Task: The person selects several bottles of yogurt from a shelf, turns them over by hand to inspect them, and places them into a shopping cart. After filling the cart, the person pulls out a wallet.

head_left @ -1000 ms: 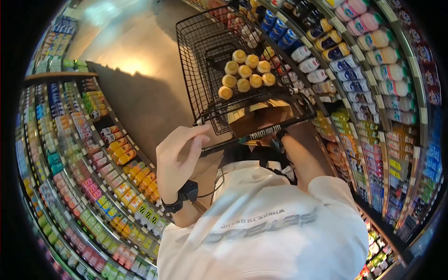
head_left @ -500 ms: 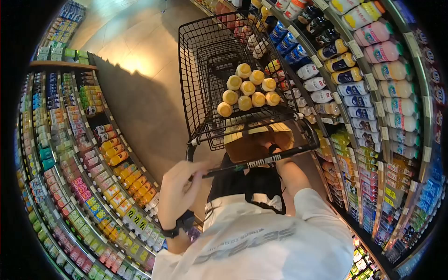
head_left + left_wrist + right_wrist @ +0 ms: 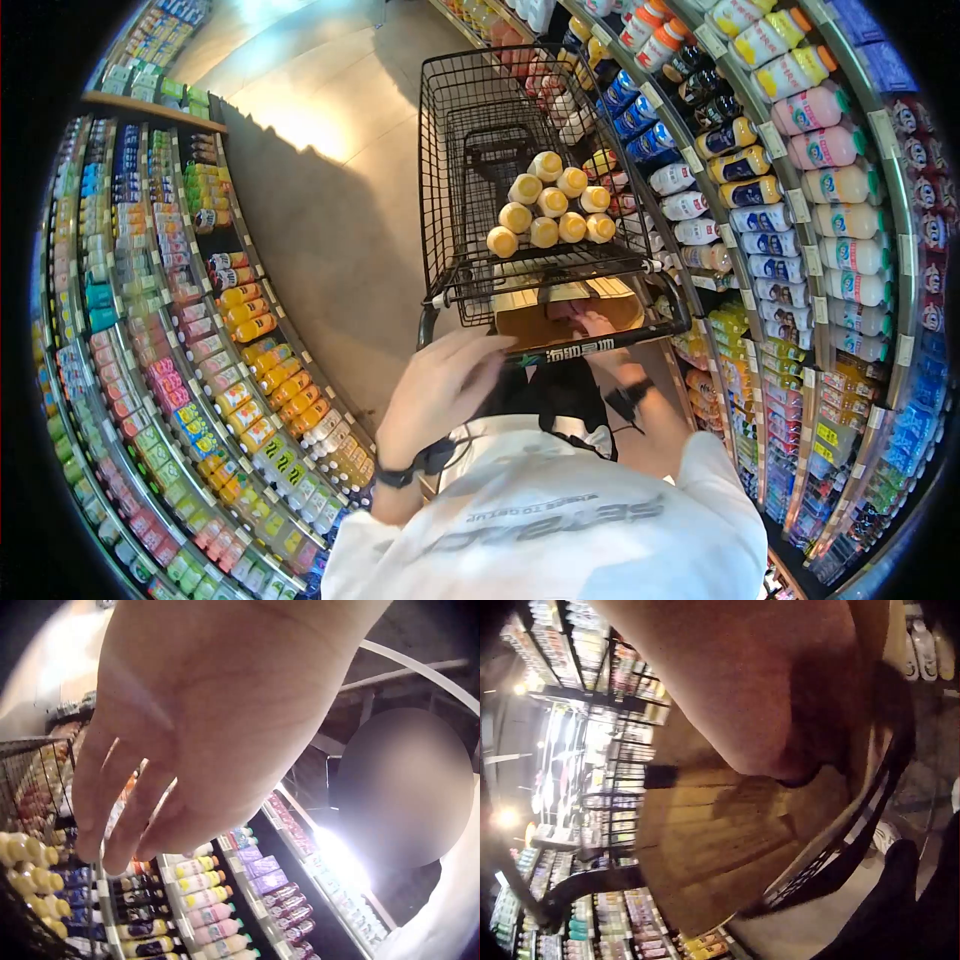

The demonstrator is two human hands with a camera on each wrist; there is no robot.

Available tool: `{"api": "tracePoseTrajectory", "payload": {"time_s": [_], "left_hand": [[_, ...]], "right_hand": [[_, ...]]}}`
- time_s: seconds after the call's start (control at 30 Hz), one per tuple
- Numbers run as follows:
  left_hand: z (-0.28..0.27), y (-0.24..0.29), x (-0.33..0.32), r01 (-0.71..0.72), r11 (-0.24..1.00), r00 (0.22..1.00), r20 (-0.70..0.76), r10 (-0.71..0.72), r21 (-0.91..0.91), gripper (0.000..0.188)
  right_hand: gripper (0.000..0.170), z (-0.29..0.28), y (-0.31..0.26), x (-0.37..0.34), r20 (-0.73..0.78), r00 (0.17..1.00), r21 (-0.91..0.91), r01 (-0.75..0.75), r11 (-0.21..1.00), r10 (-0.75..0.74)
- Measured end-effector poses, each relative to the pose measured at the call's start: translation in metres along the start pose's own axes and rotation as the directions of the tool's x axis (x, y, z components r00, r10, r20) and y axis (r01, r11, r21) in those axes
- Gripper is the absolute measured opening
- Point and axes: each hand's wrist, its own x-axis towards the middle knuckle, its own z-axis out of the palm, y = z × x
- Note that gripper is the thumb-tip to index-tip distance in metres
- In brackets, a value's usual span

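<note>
A black wire shopping cart [image 3: 432, 190] stands in front of me, with several yellow-capped bottles [image 3: 552, 202] grouped in its basket. My left hand [image 3: 450, 385] is over the left end of the cart handle [image 3: 585, 348], its fingers extended and nothing in the palm. The left wrist view shows those fingers [image 3: 126, 817] nearly straight, with narrow gaps between them. Behind the handle a brown paper bag [image 3: 520, 322] gapes open. My right hand [image 3: 600, 330] reaches over the handle into the bag. In the right wrist view the bag's creased inner wall [image 3: 720, 847] surrounds it, and its fingertips are hidden.
Shelves of bottled drinks [image 3: 760, 245] run close along the cart's right side. More drink shelves [image 3: 230, 400] curve along the left, beyond a strip of aisle floor [image 3: 330, 230]. A low wooden shelf edge [image 3: 155, 108] shows at the far left.
The right hand has gone further over the handle into the paper bag. The left hand has shifted right along the handle, its fingers now more extended. The cart appears further right in view.
</note>
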Motion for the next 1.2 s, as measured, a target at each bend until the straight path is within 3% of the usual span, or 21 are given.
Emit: {"api": "tracePoseTrajectory", "payload": {"time_s": [0.1,0.13,0.2,0.23,0.27,0.3,0.4,0.43,0.53,0.57,0.67,0.7,0.8,0.97,1.03,1.13,1.17,1.2], "left_hand": [[0.022,0.004,0.027,-0.201,0.978,0.965,0.16,0.208,-0.06,0.026],[0.032,0.007,0.036,-0.291,0.955,0.928,0.225,0.298,-0.064,0.027],[0.067,0.008,0.047,-0.426,0.885,0.844,0.272,0.463,-0.187,0.033],[0.076,0.017,0.05,-0.395,0.884,0.812,0.356,0.463,-0.25,0.039],[0.084,0.027,0.054,-0.362,0.879,0.765,0.441,0.47,-0.309,0.046],[0.107,0.025,0.055,-0.549,0.785,0.685,0.384,0.619,-0.287,0.057],[0.131,0.047,0.049,-0.54,0.765,0.647,0.408,0.644,-0.352,0.06],[0.141,0.056,0.05,-0.543,0.762,0.648,0.402,0.647,-0.352,0.056],[0.151,0.073,0.052,-0.503,0.768,0.63,0.44,0.64,-0.397,0.05],[0.151,0.079,0.049,-0.53,0.752,0.643,0.392,0.658,-0.392,0.041],[0.157,0.097,0.043,-0.503,0.776,0.626,0.459,0.63,-0.38,0.035],[0.162,0.106,0.041,-0.447,0.773,0.627,0.458,0.63,-0.451,0.028],[0.188,0.127,0.028,-0.527,0.721,0.572,0.44,0.692,-0.45,0.027],[0.217,0.173,-0.012,-0.532,0.628,0.451,0.437,0.778,-0.569,0.029],[0.236,0.18,-0.033,-0.557,0.637,0.444,0.457,0.771,-0.533,0.029],[0.26,0.196,-0.051,-0.634,0.669,0.48,0.482,0.733,-0.387,0.028],[0.264,0.204,-0.058,-0.619,0.693,0.526,0.46,0.715,-0.37,0.026],[0.272,0.207,-0.064,-0.617,0.699,0.551,0.434,0.712,-0.363,0.024]], "right_hand": [[0.037,-0.106,-0.094,-0.029,0.209,0.932,0.149,-0.331,0.932,0.297],[0.037,-0.123,-0.098,-0.04,0.126,0.982,0.233,-0.168,0.958,0.142],[0.035,-0.177,-0.141,-0.051,0.129,0.965,0.264,-0.257,0.93,0.23],[0.037,-0.193,-0.153,-0.062,0.117,0.952,0.356,-0.307,0.883,0.283],[0.039,-0.206,-0.163,-0.076,0.104,0.934,0.447,-0.351,0.823,0.343],[0.041,-0.217,-0.171,-0.085,0.092,0.912,0.534,-0.385,0.753,0.401],[0.052,-0.234,-0.207,-0.1,-0.08,0.815,0.866,-0.229,0.445,0.574],[0.062,-0.242,-0.203,-0.11,-0.065,0.856,0.846,-0.225,0.483,0.513],[0.065,-0.237,-0.205,-0.135,-0.123,0.824,0.775,-0.268,0.573,0.553],[0.071,-0.232,-0.198,-0.144,-0.196,0.866,0.736,-0.181,0.653,0.461],[0.076,-0.229,-0.2,-0.169,-0.219,0.845,0.664,-0.238,0.709,0.489],[0.071,-0.229,-0.198,-0.178,-0.254,0.814,0.67,-0.241,0.702,0.522],[0.057,-0.227,-0.192,-0.209,-0.352,0.715,0.696,-0.231,0.68,0.604],[0.04,-0.251,-0.191,-0.273,-0.425,0.702,0.748,-0.083,0.658,0.571],[0.044,-0.247,-0.191,-0.298,-0.422,0.717,0.74,-0.081,0.668,0.554],[0.051,-0.257,-0.213,-0.306,-0.593,0.615,0.581,-0.119,0.805,0.519],[0.055,-0.254,-0.215,-0.315,-0.584,0.64,0.63,-0.03,0.776,0.499],[0.054,-0.253,-0.206,-0.326,-0.573,0.685,0.582,-0.046,0.812,0.45]]}}
